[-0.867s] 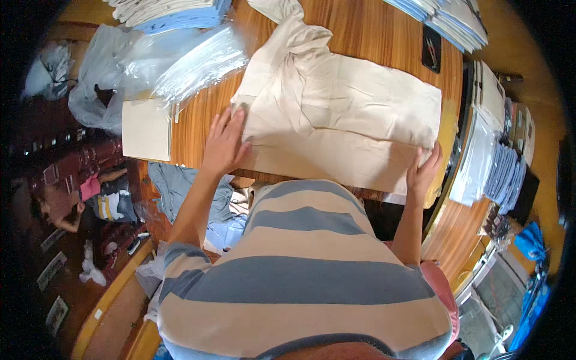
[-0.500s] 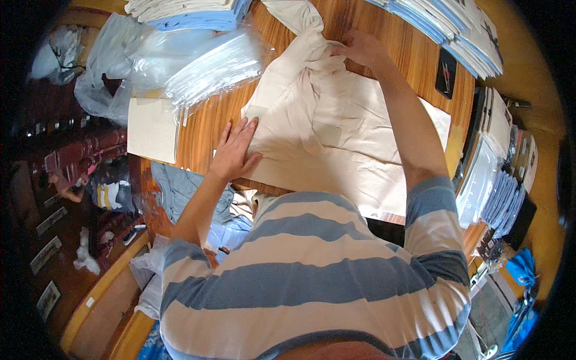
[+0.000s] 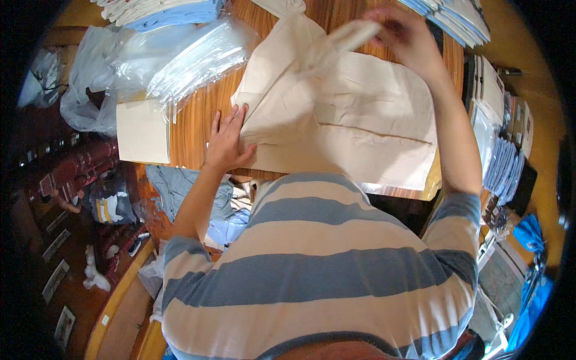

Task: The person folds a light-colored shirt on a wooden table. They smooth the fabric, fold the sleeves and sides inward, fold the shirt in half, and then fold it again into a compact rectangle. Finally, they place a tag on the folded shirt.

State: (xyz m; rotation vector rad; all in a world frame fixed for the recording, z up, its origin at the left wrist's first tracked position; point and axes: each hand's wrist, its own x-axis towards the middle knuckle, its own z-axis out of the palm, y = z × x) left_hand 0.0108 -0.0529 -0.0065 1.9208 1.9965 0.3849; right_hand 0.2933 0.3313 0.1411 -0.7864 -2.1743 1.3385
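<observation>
A cream shirt (image 3: 360, 129) lies spread on the wooden table (image 3: 198, 120). My left hand (image 3: 225, 144) presses flat, fingers apart, on the table at the shirt's left edge, touching the fabric. My right hand (image 3: 405, 33) is raised over the far side of the shirt and pinches a blurred cream sleeve (image 3: 348, 39), lifted off the cloth. My striped grey and beige top fills the lower half of the view.
A stack of clear plastic bags (image 3: 186, 57) and a cream cardboard sheet (image 3: 142, 131) lie left of the shirt. Folded light blue and white garments (image 3: 168, 11) sit at the far left, more folded stacks (image 3: 456, 18) at the far right. Clothes lie on the floor below the table edge.
My right hand went from the shirt's near right corner to its far side, took hold of the sleeve and lifted it. My left hand stayed pressed at the left edge.
</observation>
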